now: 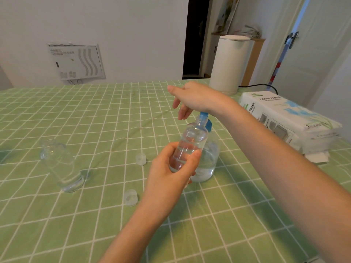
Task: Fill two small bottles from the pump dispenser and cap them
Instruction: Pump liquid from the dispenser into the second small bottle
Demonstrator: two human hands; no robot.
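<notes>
Inventory of the tabletop, covered by a green cloth with a white grid (95,120):

1. My left hand (171,171); thumb and fingers curled round the lower half of a small clear plastic bottle (191,137); the bottle is uncapped, lifted off the cloth and tilted away from me, right of the tabletop's middle; its mouth sits right at the blue spout; clear liquid shows inside, level uncertain.
2. My right hand (191,97); fingers loose and pointing down, gripping nothing; the heel of the palm rests on the pump's top.
3. Clear round-bodied pump dispenser with a blue pump head (207,164); it stands upright on the cloth directly behind the held bottle, partly hidden by it and by my left hand.
4. Second small clear plastic bottle (60,164); upright and uncapped, well apart toward the left edge.
5. Translucent round plastic cap (141,159); on the cloth between the second bottle and my left hand.
6. Another translucent round cap (130,197); nearer to me, just left of my left wrist.
7. White pack of tissue paper with blue and green print (284,114); lying flat at the right edge.
8. White cylindrical electric kettle (229,63); near the far right corner, black cord (262,86) trailing right.
</notes>
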